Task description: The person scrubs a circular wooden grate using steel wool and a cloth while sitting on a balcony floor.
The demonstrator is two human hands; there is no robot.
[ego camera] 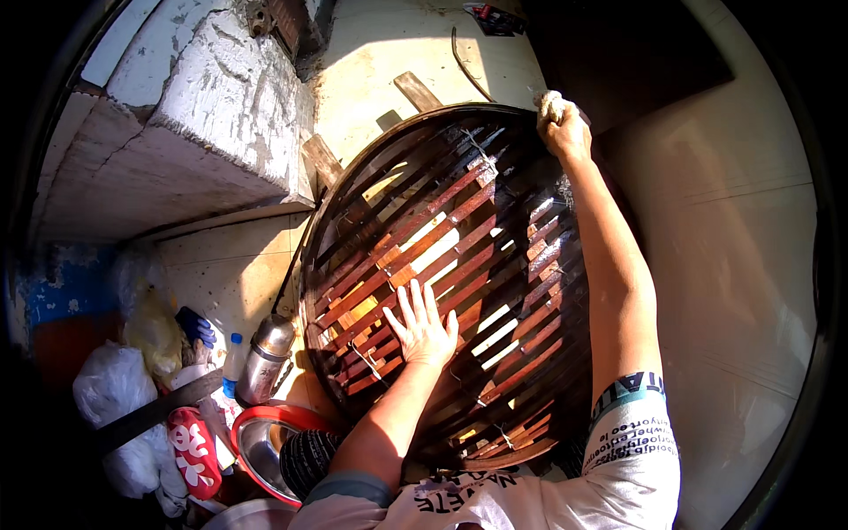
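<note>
A large round rack of dark brown wet slats [424, 248], probably a bamboo steamer tray, lies before me inside a curved wooden rim [371, 149]. Thin wire ties bind some of its slats, and light shows through the gaps. My left hand [426, 334] rests palm down on the slats left of the middle, fingers spread, holding nothing. At the far right of the rim, my right hand [568, 132] grips a crumpled pale rag [550, 105]. The right forearm hides part of the rack's right side.
A peeling white block [232, 99] stands at the upper left. Wooden boards [417, 91] jut from beneath the rack. On the left are a steel thermos [265, 361], a blue-capped bottle [233, 361], plastic bags [116, 391], a red package [194, 452] and a red-rimmed metal basin [250, 430].
</note>
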